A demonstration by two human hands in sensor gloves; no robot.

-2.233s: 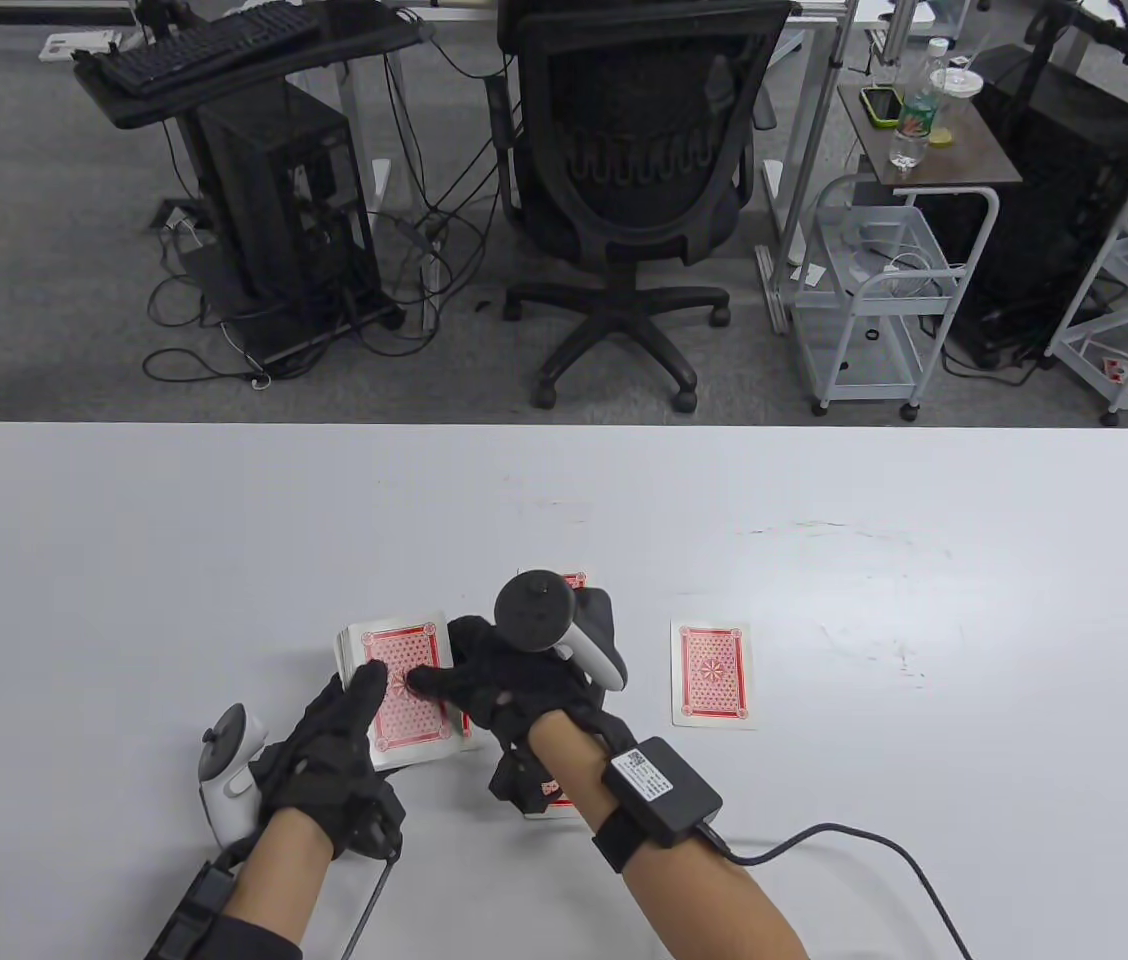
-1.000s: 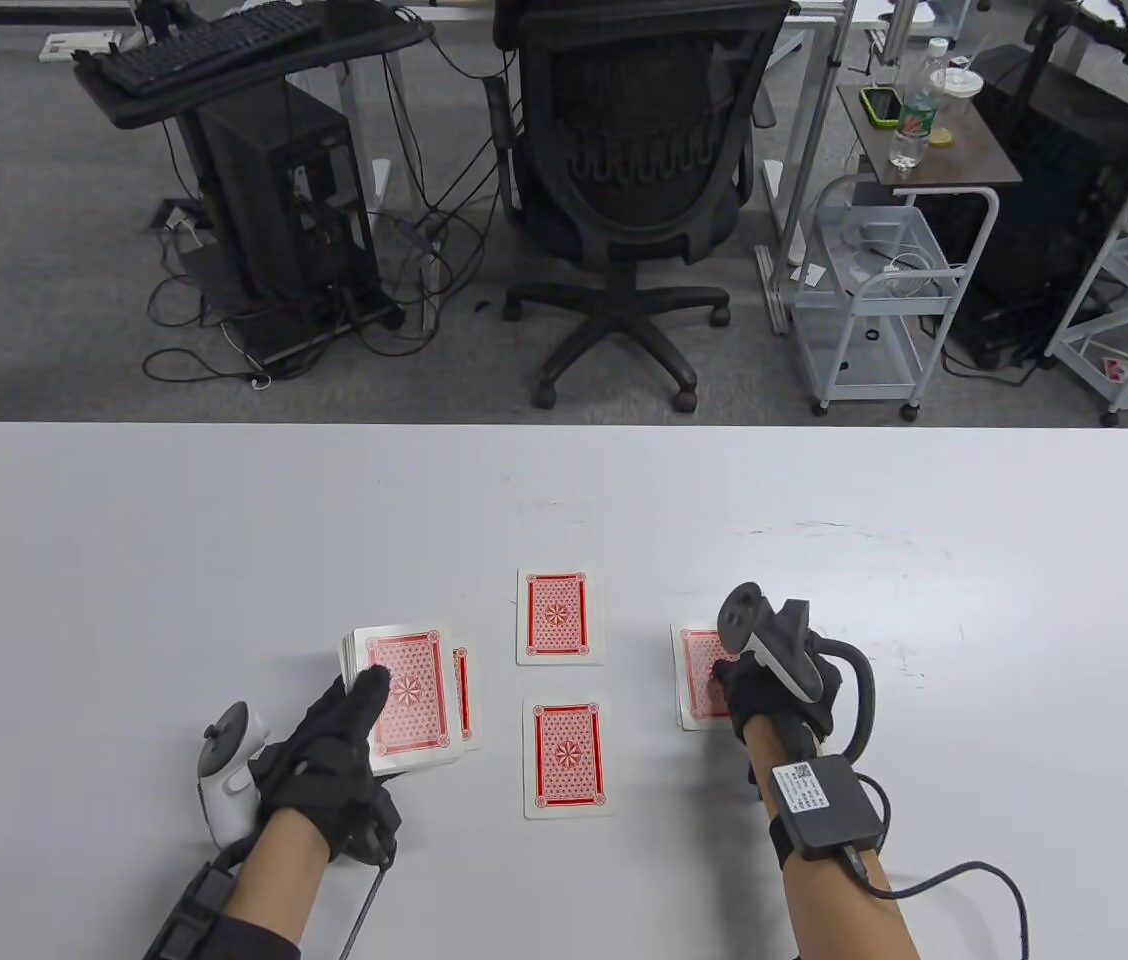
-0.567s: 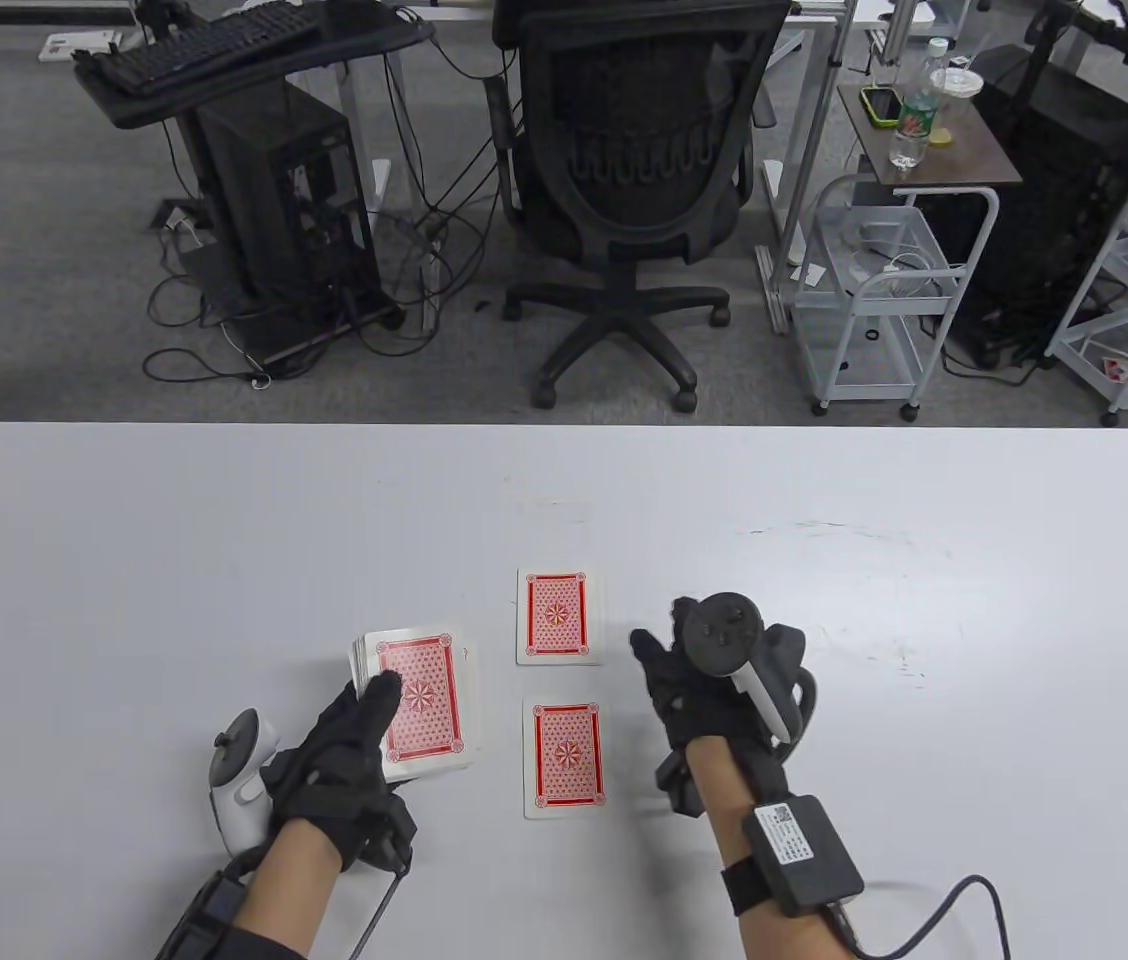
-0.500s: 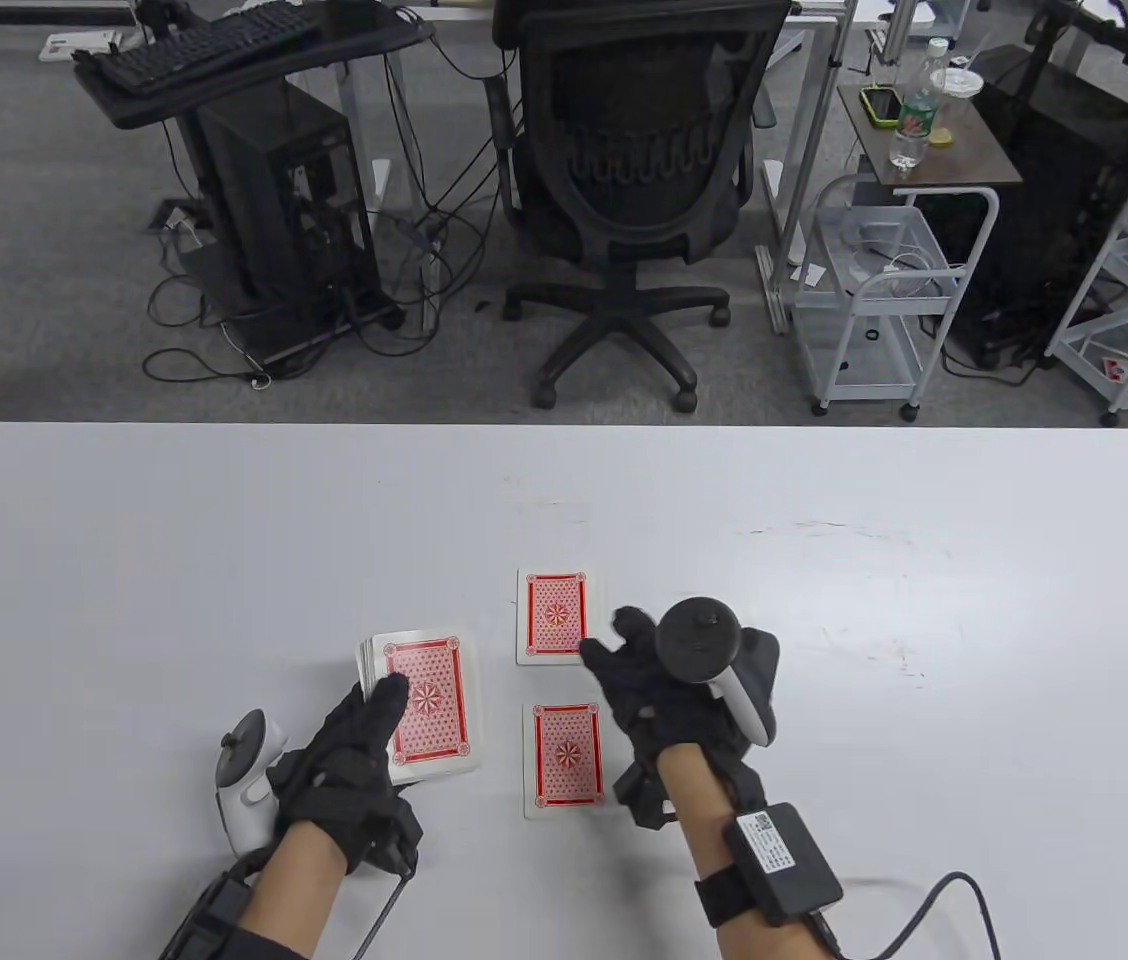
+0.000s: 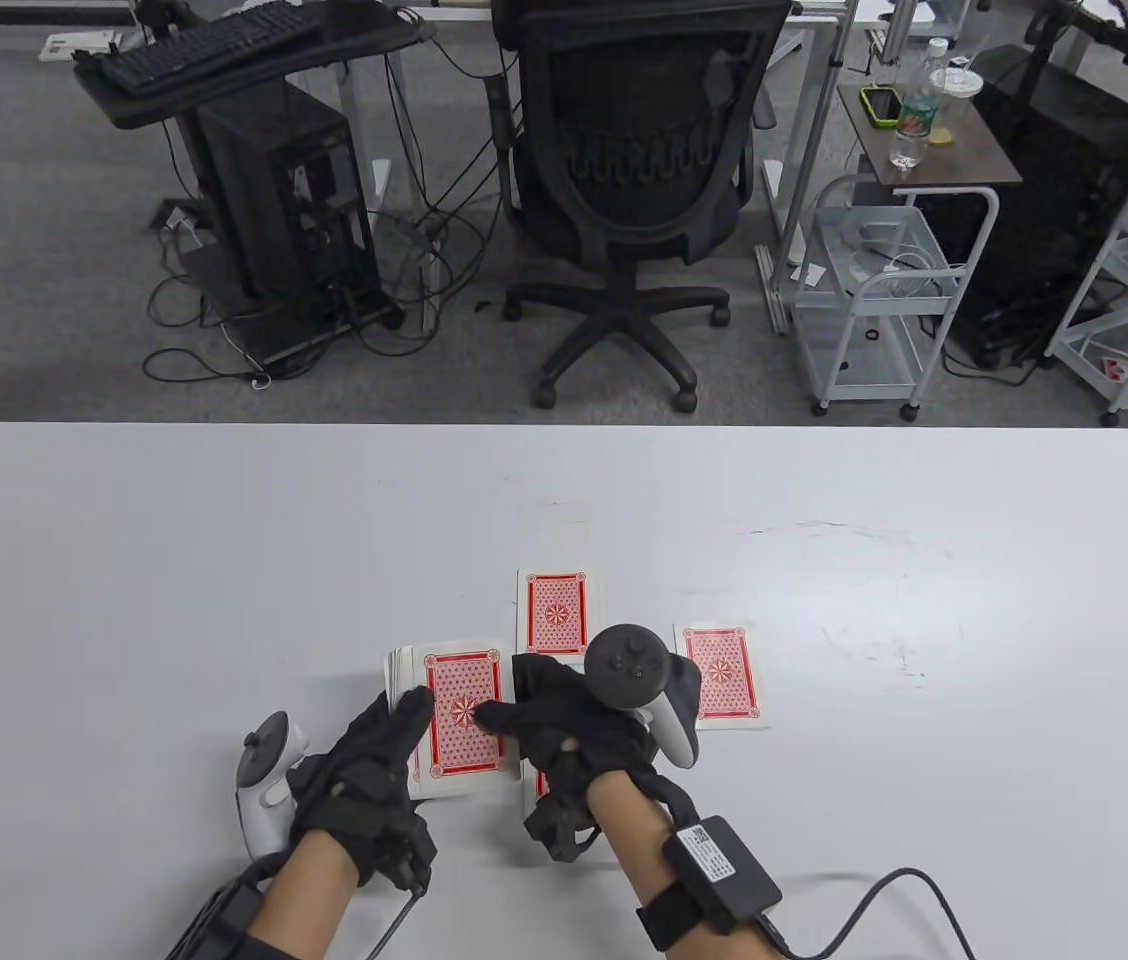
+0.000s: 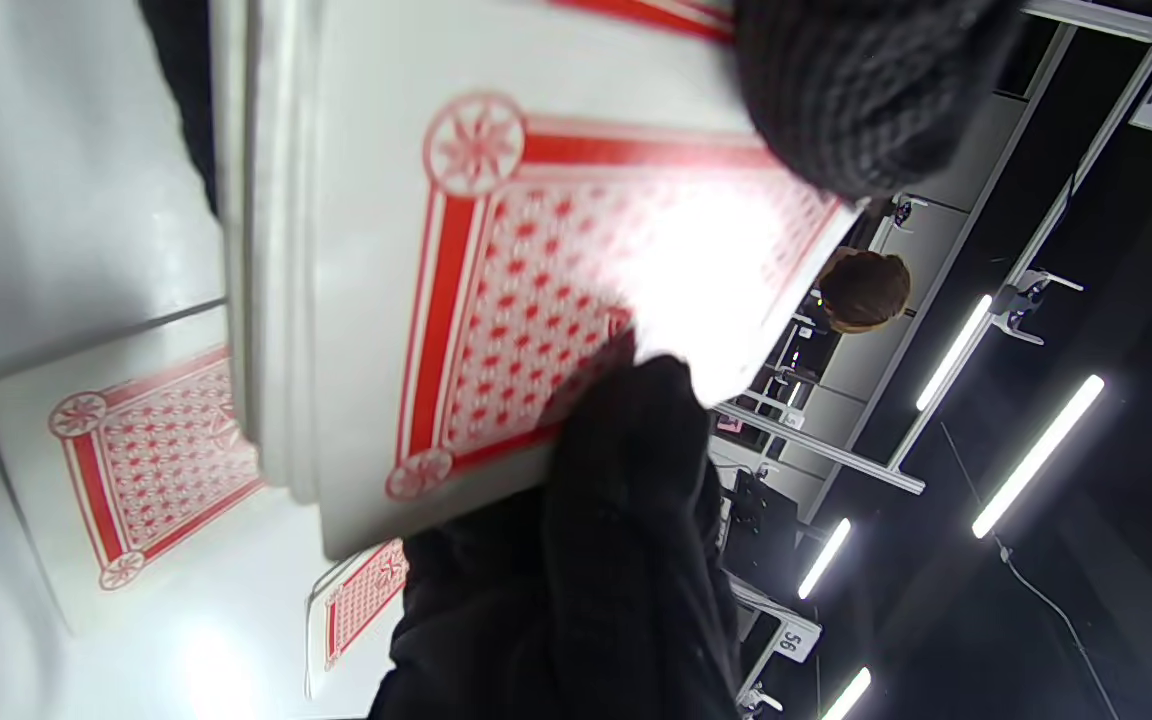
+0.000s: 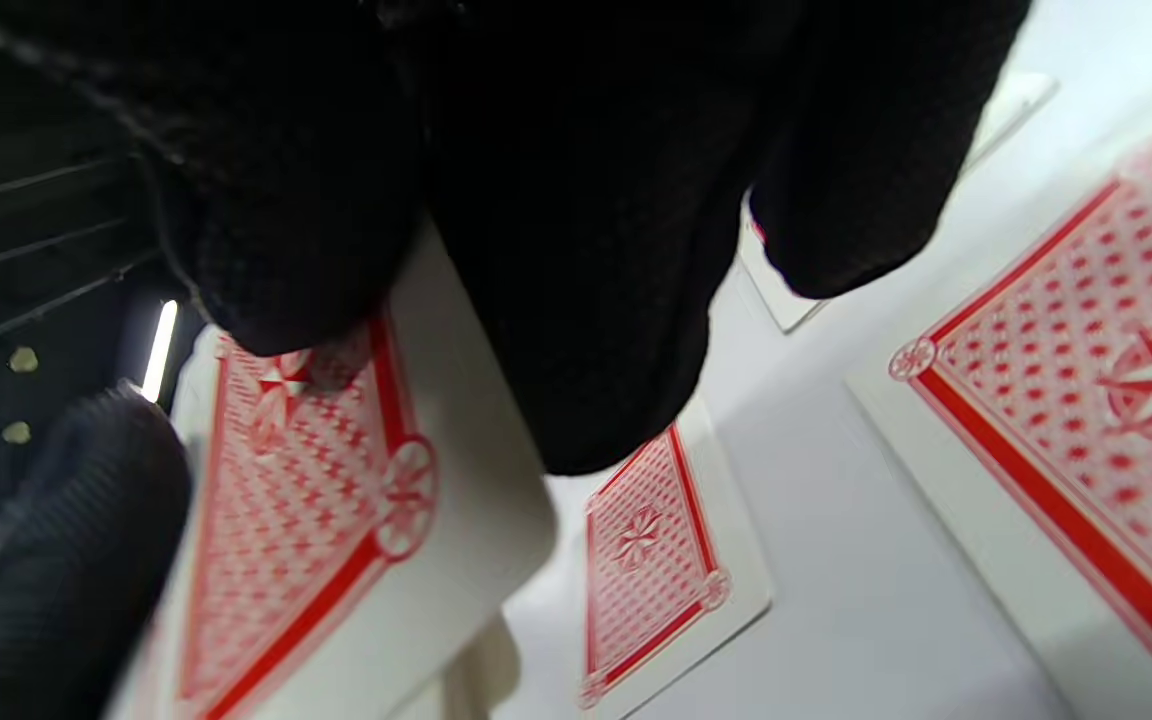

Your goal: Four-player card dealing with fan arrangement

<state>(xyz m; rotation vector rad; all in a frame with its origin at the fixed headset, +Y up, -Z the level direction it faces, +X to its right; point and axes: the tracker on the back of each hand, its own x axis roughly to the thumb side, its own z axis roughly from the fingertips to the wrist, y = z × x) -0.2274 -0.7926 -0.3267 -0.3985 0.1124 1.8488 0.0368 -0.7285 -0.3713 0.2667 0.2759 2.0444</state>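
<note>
Table view is showing the white counter (image 5: pixel 174 560) carrying everything — my left hand (image 5: pixel 364 770) is gripping the deck (image 5: pixel 459 715) from below, thumb lying along its near edge. My right hand (image 5: pixel 564 720) is reaching across, its fingertips (image 5: pixel 484 714) pressing on the deck's top card. Three dealt cards are lying face down nearby: far card (image 5: pixel 556 612), right card (image 5: pixel 721 675), near card (image 5: pixel 536 785) — mostly hidden under my right wrist.
</note>
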